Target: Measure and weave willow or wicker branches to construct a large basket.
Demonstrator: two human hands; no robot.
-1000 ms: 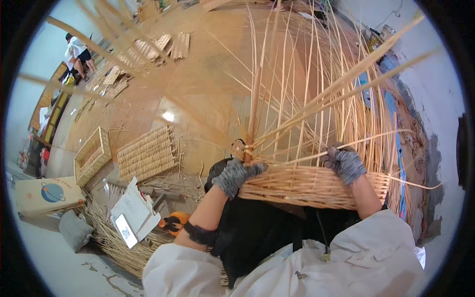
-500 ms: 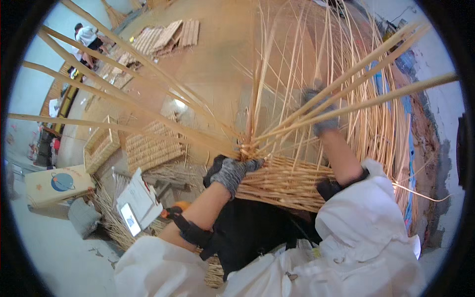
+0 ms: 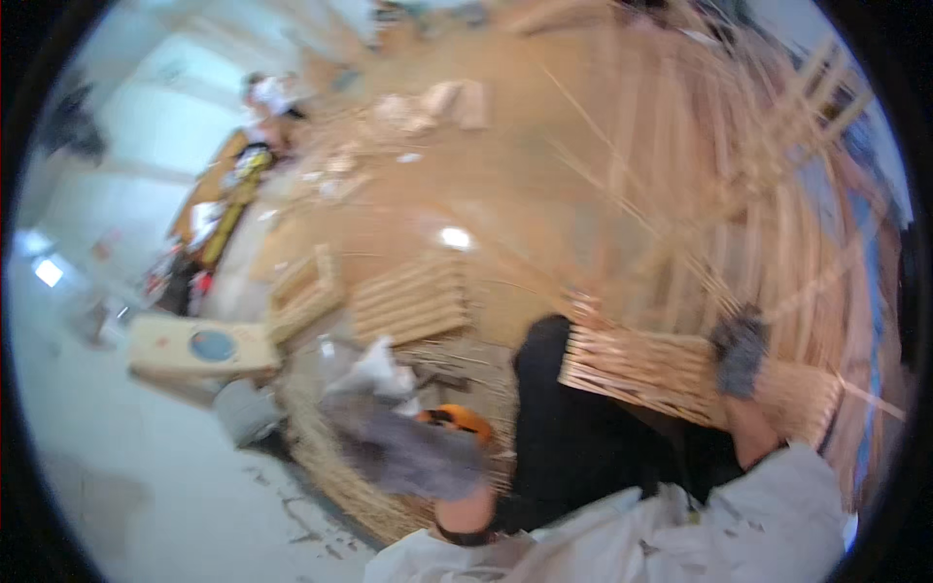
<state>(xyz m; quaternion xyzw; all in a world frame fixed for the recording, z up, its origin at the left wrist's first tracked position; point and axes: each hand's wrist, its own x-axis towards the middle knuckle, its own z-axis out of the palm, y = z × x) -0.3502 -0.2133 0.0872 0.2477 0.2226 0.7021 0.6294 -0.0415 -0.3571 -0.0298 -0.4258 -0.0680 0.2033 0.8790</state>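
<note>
A pale woven wicker panel (image 3: 641, 369) lies across my lap, over dark cloth, with long rods fanning up and away from its upper edge. My right hand (image 3: 741, 358), in a grey glove, is closed over the panel's upper edge where rods stand up; its fingertips are partly hidden. Off to the left, my gloved left hand (image 3: 398, 442) is apart from the panel and smeared by motion, so its fingers do not show. It passes near a white paper or bag (image 3: 379, 374) and an orange object (image 3: 462, 422).
Left of the panel sit a flat woven mat (image 3: 410, 299), a shallow wicker tray (image 3: 326, 303) and a cream box (image 3: 204, 347) with a blue disc. Loose long rods (image 3: 671, 146) spread over the floor ahead and right. Far off, a person (image 3: 272, 102) is beside more woven pieces.
My left hand has let go of the base of the rods and swung down to the left. My right hand has come down onto the panel. The whole view has turned left.
</note>
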